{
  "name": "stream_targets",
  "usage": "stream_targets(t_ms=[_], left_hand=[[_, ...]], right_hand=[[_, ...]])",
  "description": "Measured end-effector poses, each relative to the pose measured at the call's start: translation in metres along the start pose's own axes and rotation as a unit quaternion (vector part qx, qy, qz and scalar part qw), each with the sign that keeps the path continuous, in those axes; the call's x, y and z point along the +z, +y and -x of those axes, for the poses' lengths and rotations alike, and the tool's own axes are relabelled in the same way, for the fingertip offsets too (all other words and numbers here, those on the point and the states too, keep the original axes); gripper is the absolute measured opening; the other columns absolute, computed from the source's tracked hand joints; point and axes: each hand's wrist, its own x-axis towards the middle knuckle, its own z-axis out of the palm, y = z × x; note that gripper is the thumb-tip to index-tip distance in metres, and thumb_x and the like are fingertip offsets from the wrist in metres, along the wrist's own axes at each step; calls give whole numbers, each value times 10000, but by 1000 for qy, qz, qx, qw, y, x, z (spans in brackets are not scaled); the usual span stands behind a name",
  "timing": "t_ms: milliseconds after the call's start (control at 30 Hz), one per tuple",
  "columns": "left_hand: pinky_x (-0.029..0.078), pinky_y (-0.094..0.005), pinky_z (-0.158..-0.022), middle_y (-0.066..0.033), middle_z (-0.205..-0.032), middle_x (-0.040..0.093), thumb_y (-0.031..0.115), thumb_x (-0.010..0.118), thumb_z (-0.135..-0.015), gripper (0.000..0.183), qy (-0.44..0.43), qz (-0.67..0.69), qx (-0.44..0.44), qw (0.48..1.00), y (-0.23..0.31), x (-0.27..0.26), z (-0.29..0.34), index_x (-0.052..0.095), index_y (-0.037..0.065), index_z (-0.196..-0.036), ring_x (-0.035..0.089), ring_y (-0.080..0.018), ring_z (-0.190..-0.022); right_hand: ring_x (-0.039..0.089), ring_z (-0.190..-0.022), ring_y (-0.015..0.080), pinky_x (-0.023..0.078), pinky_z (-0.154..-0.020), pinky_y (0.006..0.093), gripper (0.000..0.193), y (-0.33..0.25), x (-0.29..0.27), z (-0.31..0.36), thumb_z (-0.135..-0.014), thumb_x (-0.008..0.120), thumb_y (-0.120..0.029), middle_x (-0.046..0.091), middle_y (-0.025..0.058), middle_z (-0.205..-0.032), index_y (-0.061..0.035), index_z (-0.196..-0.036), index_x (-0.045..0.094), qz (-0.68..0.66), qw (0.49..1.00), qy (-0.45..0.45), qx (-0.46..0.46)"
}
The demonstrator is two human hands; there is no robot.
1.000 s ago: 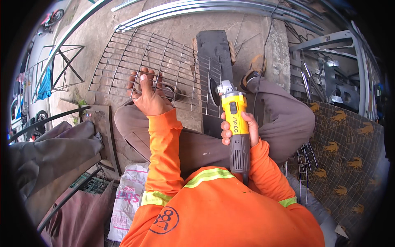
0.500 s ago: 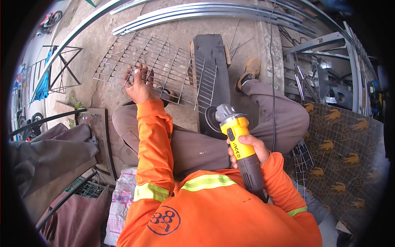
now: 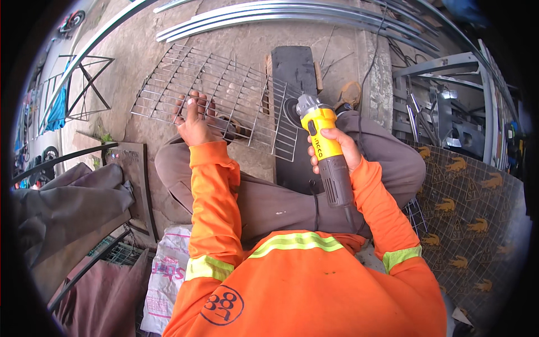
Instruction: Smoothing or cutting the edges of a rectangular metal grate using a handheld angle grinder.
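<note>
A wire mesh grille (image 3: 224, 95) lies on the concrete ground, its right part over a dark metal block (image 3: 295, 70). My left hand (image 3: 193, 121) presses flat on the grille's near edge, fingers spread over the wires. My right hand (image 3: 337, 149) grips a yellow and grey angle grinder (image 3: 325, 143). Its disc (image 3: 292, 112) sits at the grille's right end, beside the block. Both arms wear orange sleeves; my grey-trousered legs are folded under the grille.
Long metal bars (image 3: 281, 14) lie at the far side. A steel frame (image 3: 443, 95) and a patterned sheet (image 3: 477, 213) stand to the right. A white sack (image 3: 165, 269), grey cloth (image 3: 73, 196) and a dark plate (image 3: 132, 180) are on the left. A cable (image 3: 370, 50) runs upward.
The view has shifted; my left hand stays on the grille. My right hand has brought the grinder forward and up, so its disc now meets the grille's right end.
</note>
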Motion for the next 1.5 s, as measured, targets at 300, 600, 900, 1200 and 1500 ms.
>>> stream_targets(t_ms=[300,600,900,1200,1500], left_hand=[[550,-423,-852,-127,-1183,673,53,613,-956,364,4,-40,-13,999,-4,-3,-32,442,132,-1267,673,-256,-1011],[554,-441,-851,-79,-1116,665,69,526,-993,202,53,-27,-164,985,-19,-28,-80,507,150,-1177,646,-249,-1012],[557,-474,-871,-107,-1066,620,103,457,-1017,166,64,-45,-227,971,-29,-41,-94,546,44,-1145,611,-262,-970],[573,-494,-874,-131,-1058,610,106,451,-1014,179,91,-21,-223,970,-28,-33,-84,550,-10,-1107,612,-277,-943],[567,-493,-870,-109,-1164,658,38,566,-961,345,36,27,-116,992,-22,-14,-41,434,188,-1243,640,-254,-1013]], right_hand=[[656,-677,225,595,-608,380,470,-42,-4,-40,-869,676,-374,626,133,-867,12,-1101,540,-43,997,-57,-28],[651,-718,225,583,-638,376,486,19,17,30,-857,676,-396,624,126,-893,-39,-1155,533,-67,996,-60,7],[649,-705,260,566,-660,421,572,73,5,67,-825,698,-403,623,151,-912,-23,-1216,521,-155,975,-161,2],[621,-794,220,530,-721,407,542,32,-12,-4,-872,678,-438,596,91,-950,-33,-1195,519,-299,926,-228,-39],[643,-718,231,562,-644,407,493,31,11,48,-854,665,-397,620,121,-889,-44,-1172,536,-71,992,-103,-1]])
